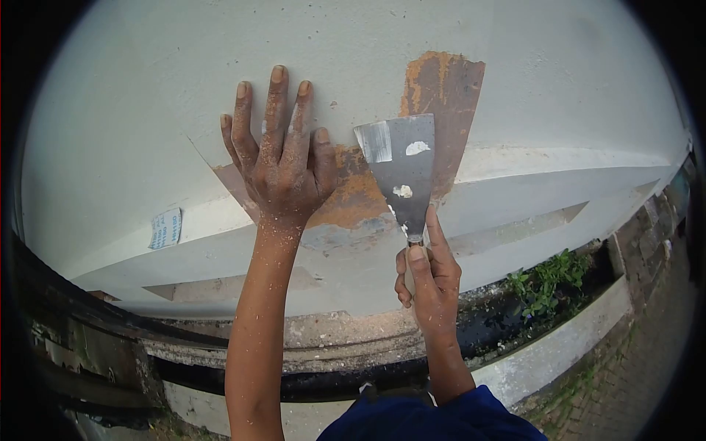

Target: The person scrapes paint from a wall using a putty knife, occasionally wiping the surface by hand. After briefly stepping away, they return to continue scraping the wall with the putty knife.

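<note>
My left hand (279,158) lies with its fingers spread on the pale wall (176,95), dusted with light specks. It covers part of a bare brown and orange patch (357,187) where the coating is off. My right hand (432,283) is wrapped round the handle of a putty knife (403,173), index finger stretched up along it. The knife points upward, its wide grey blade marked with white smears. Behind the blade's right side, a taller brown strip (448,95) runs up the wall.
A small piece of paper with blue lettering (165,228) rests on the ledge at the left. Below the wall runs a dark gutter (331,384) with a low concrete kerb (540,360). Green plants (551,283) grow in it at the right, beside a paved path (632,367).
</note>
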`<state>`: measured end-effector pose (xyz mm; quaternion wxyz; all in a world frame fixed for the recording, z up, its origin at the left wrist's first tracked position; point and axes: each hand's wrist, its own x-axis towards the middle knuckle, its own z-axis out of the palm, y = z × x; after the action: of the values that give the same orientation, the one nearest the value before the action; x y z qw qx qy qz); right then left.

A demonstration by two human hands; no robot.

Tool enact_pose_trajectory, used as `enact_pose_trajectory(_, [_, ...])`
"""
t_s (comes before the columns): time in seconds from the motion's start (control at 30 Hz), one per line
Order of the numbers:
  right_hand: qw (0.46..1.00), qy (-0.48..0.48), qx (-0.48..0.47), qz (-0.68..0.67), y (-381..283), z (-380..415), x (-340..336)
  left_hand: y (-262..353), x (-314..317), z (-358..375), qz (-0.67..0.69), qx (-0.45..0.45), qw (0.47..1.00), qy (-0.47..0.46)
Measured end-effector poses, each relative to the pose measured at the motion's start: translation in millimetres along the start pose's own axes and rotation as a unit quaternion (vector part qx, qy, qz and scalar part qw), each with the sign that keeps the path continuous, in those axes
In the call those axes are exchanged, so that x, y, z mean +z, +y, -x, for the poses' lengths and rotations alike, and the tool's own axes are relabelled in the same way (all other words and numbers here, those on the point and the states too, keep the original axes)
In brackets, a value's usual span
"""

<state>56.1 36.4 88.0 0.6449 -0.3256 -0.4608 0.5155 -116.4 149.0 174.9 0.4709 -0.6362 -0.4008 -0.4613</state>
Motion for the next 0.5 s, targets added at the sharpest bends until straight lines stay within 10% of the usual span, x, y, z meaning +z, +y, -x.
enact_pose_trajectory(0.5, [1.000,0.003,-0.004,0.007,16.4,10.4,1.1,-0.7,1.5,1.6,0.026,-0.003,1.000,0.010])
